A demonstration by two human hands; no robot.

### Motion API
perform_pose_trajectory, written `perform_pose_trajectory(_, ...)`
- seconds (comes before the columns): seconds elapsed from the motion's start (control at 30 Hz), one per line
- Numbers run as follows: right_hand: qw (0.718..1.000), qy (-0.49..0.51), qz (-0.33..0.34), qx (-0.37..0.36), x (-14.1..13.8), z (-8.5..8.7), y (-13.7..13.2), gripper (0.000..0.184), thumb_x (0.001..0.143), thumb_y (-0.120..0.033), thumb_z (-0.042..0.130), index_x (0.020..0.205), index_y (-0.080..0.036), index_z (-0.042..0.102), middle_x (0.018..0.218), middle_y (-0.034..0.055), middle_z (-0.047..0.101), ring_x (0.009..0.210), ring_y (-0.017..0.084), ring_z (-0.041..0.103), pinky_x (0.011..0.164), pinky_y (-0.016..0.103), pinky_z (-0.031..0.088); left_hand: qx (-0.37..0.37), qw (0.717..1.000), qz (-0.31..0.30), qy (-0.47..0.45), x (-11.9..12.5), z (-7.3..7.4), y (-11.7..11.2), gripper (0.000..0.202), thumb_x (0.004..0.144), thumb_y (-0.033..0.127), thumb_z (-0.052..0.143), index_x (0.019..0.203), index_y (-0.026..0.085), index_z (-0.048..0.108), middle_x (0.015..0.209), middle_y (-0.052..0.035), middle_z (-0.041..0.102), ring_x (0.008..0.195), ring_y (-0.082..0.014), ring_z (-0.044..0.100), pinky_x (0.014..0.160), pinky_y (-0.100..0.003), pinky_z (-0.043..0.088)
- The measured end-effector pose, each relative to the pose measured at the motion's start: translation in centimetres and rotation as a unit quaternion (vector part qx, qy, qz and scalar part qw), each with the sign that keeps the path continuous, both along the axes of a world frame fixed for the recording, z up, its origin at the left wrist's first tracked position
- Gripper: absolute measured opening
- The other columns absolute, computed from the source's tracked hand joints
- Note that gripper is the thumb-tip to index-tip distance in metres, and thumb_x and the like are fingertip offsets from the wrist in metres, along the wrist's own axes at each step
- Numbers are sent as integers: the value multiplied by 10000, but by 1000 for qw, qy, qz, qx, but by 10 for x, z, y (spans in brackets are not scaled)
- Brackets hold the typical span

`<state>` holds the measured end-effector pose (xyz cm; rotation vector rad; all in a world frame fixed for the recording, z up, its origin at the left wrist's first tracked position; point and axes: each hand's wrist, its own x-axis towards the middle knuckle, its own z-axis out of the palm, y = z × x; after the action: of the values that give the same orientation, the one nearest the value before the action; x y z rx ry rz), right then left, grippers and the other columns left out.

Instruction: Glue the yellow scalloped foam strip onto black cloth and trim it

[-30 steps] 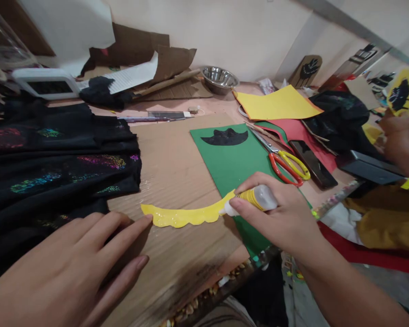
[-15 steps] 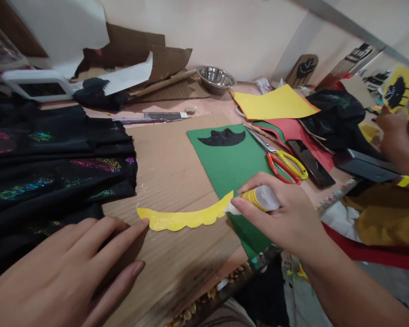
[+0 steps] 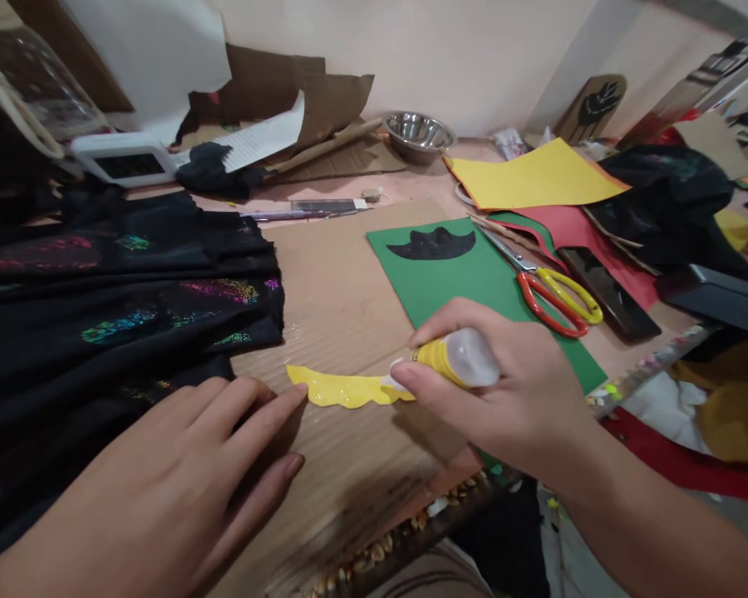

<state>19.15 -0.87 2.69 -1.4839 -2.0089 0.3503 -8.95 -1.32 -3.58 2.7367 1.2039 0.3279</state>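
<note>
A curved yellow paper strip (image 3: 342,389) with a scalloped edge lies on a sheet of brown cardboard (image 3: 342,299); its surface looks wet and shiny. My right hand (image 3: 504,390) is closed round a small glue bottle (image 3: 455,363) with a yellow band, its white tip resting on the right part of the strip. My left hand (image 3: 180,482) lies flat on the cardboard with fingers stretched out, a fingertip touching the strip's left end. Behind the right hand is a green paper sheet (image 3: 474,282) with a black cut-out shape (image 3: 433,243) on it.
Black cloth with glittery patches (image 3: 118,291) covers the left side. Red-and-yellow scissors (image 3: 554,291), a dark phone (image 3: 611,291), red paper and yellow paper (image 3: 536,178) lie at the right. A steel bowl (image 3: 419,133), torn cardboard and a white tablet-like device (image 3: 125,158) stand at the back.
My right hand has slid the glue bottle leftwards along the yellow strip, now covering its right half. My left hand stays at the strip's left end. The other person's hands at the right have left the view.
</note>
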Motion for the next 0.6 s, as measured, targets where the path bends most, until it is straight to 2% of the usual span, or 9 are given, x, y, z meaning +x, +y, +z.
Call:
perform_pose_trajectory(0.13,1000,-1,25,-5,-11,-8,7,261,919,-405,730,796,-194,639,504,-98,500,385,69,404,416,230,291,38,998,-34,32,0,0,-2,365,1036,413,458,1315,249,628,1086,-58,687,881,-259,623,797,-435,433)
perform_pose_trajectory(0.4,999,2,23,-22,-20,-13,7,232,917,-370,733,799,-198,633,520,-102,531,409,67,433,433,206,310,81,995,-54,28,5,2,1,364,1024,388,473,1264,184,654,1017,-75,678,850,-279,619,751,-440,451)
perform_pose_trajectory(0.6,1000,-5,20,0,-16,-13,8,221,921,-337,739,803,-181,636,545,-105,555,425,49,446,434,187,310,74,996,-51,26,6,5,3,359,1020,386,480,1253,180,660,993,-81,669,809,-278,618,714,-447,471)
